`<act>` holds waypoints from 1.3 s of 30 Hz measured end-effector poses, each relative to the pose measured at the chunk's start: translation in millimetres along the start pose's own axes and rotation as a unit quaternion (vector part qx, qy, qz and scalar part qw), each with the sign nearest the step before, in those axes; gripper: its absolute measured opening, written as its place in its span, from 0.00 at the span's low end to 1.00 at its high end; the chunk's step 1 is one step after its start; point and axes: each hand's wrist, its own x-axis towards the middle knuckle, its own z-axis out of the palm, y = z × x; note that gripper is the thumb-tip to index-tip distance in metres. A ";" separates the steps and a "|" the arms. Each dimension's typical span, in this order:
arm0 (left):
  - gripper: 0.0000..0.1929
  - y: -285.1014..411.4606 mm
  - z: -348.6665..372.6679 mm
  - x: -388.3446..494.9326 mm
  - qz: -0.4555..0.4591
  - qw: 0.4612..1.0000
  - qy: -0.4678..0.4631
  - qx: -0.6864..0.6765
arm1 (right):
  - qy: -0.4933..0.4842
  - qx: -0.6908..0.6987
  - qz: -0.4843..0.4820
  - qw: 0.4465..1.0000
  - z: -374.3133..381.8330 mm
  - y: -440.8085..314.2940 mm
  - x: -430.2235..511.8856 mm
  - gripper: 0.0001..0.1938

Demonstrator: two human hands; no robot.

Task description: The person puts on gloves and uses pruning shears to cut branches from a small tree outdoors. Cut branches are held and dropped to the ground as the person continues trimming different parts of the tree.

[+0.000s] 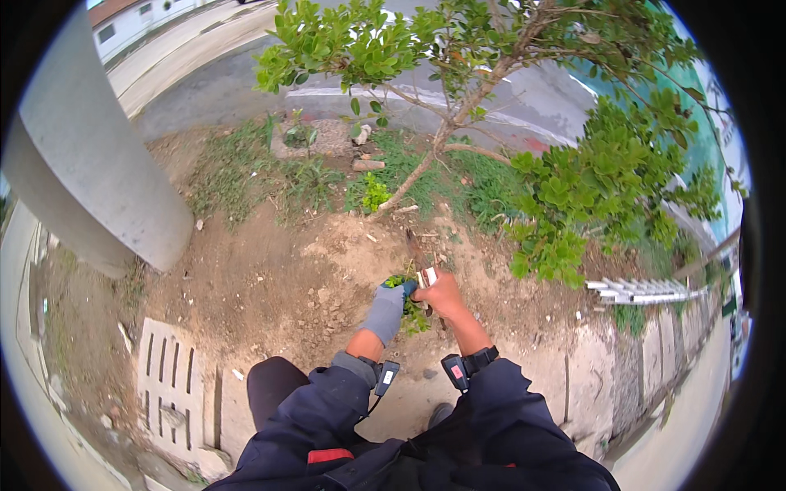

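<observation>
My left hand, in a grey and dark teal glove, grips a small leafy green cutting just above the bare soil. My bare right hand is closed around a rusty hand tool with white on its grip. The tool's narrow brown end points away from me, towards the tree; its exact kind is unclear. Both hands meet at the cutting, so its stem is partly hidden. Beyond them a small tree leans up to the right from the soil, with bright shoots at its base.
A thick concrete post rises on the left. A slotted concrete slab lies at lower left, and paving slabs run along the near edge. White slatted pieces lie at right, below low leafy branches. A brick piece rests in the weeds.
</observation>
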 end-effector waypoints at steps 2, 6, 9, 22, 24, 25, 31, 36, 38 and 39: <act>0.07 -8.8 -2.9 -2.5 -0.005 0.999 0.005 0.048 | -0.015 0.055 0.094 0.994 -6.4 -8.1 -18.5 0.10; 0.07 -0.7 -1.0 -7.8 -0.028 0.997 0.035 -0.056 | 0.008 0.207 0.200 0.958 -14.8 -35.7 -48.1 0.13; 0.05 49.6 7.8 2.2 -0.065 0.998 -0.001 -0.015 | 0.012 0.205 0.214 0.955 -30.1 -62.1 -59.7 0.10; 0.08 202.3 103.4 5.7 -0.128 0.948 -0.172 -0.236 | -0.088 -0.029 0.096 0.991 -119.7 -110.4 6.2 0.27; 0.12 199.5 116.7 11.1 -0.099 0.933 -0.175 -0.298 | -0.100 -0.073 0.059 0.991 -129.4 -106.0 26.1 0.30; 0.14 197.3 122.8 14.9 -0.088 0.923 -0.167 -0.335 | -0.117 -0.091 0.042 0.988 -135.3 -104.3 37.9 0.28; 0.13 194.4 130.7 44.8 -0.077 0.888 -0.279 -0.357 | -0.182 -0.114 -0.082 0.973 -163.9 -83.7 104.0 0.15; 0.10 177.3 129.8 45.9 -0.015 0.920 -0.181 -0.347 | -0.145 -0.197 -0.115 0.963 -171.4 -60.2 139.4 0.14; 0.09 172.2 123.6 44.7 -0.004 0.930 -0.173 -0.325 | -0.171 -0.190 -0.116 0.960 -173.7 -58.1 146.6 0.14; 0.09 170.1 120.0 44.4 -0.005 0.937 -0.155 -0.312 | -0.182 -0.186 -0.117 0.958 -174.3 -59.1 149.1 0.15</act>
